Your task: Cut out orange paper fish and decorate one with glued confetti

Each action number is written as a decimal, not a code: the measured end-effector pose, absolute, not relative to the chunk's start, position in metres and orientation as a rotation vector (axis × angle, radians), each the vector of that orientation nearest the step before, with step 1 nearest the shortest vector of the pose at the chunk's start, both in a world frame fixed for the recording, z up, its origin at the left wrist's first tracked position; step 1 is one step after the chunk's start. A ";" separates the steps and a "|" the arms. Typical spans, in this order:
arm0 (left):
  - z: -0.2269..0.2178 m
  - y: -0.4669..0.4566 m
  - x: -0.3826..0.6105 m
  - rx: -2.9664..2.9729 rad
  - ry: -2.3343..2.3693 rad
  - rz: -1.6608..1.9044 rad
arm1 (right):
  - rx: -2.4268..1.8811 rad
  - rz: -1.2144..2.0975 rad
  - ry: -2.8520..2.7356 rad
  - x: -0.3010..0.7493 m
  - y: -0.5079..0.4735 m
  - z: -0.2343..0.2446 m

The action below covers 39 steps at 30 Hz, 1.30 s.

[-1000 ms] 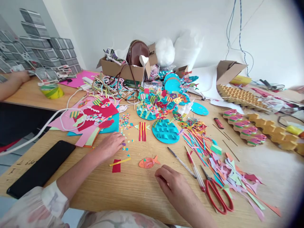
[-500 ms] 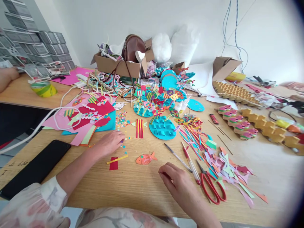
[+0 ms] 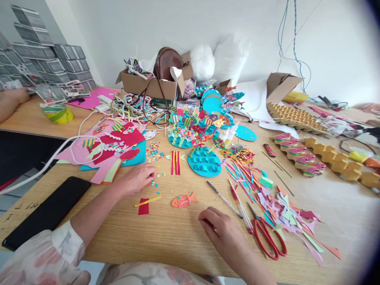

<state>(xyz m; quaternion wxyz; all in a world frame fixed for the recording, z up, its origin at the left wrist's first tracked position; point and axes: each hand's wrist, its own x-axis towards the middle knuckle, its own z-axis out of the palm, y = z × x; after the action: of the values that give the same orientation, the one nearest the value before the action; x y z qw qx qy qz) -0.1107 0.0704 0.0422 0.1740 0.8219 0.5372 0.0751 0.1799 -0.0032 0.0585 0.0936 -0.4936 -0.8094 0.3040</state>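
My left hand (image 3: 139,179) rests on the table beside small coloured paper dots (image 3: 154,184), its fingers bent together. Whatever is under its fingertips, if anything, is hidden. My right hand (image 3: 219,226) lies on the table with curled fingers, and what they hold, if anything, does not show. Between the hands is an orange paper fish (image 3: 183,200). A yellow paper strip (image 3: 147,201) crosses a red paper rectangle (image 3: 143,209) in front of my left hand. Farther back lie a striped paper fish (image 3: 175,162) and a blue disc with paper loops (image 3: 204,161).
Right of my right hand are red-handled scissors (image 3: 268,237), a red pen (image 3: 240,206), a grey pen (image 3: 223,198) and paper scraps (image 3: 293,217). A black phone (image 3: 47,211) lies left. Behind stands a cardboard box (image 3: 148,85). Another person's hand (image 3: 14,101) is at far left.
My left fingers have drawn in slightly at the paper dots, and a purple dot by the fingertips no longer shows. My right hand stays in place. The view has shifted a little.
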 end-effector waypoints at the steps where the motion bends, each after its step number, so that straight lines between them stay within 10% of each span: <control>1: 0.044 0.071 -0.112 2.310 1.549 0.221 | -1.468 0.902 -2.406 0.180 -0.003 0.058; 39: 0.063 0.063 -0.109 1.565 1.522 0.756 | -1.384 0.951 -2.244 0.164 0.007 0.061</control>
<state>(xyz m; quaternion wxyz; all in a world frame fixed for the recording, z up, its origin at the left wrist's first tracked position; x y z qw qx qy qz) -0.1086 0.0625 0.0629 0.4037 0.6197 0.6028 0.2993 0.1643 0.0068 0.0608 0.1685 -0.4868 -0.7892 0.3343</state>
